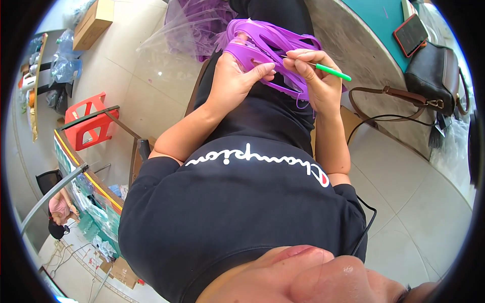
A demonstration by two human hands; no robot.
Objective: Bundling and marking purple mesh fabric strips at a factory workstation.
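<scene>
My left hand (230, 81) is closed on the near-left edge of a bundle of glossy purple straps (275, 38), thumb pressed on top. The straps look soft, like rubber or plastic, with long openings between them; their exact kind I cannot make out. In my right hand (323, 83) a slim tool with a green handle (333, 71) is pinched between thumb and fingers. Its thin metal shaft points left toward the straps; whether the tip touches them is unclear. A loose purple strand hangs below the bundle. Both hands are above my lap.
A clear plastic bag (169, 55) with more purple pieces (194, 30) lies beyond my left hand. At right, a teal-topped table (369, 20) bears a phone (410, 35) and a black handbag (434, 70). A red stool (86, 121) and a cardboard box (93, 22) stand left; another person (61, 207) sits farther off.
</scene>
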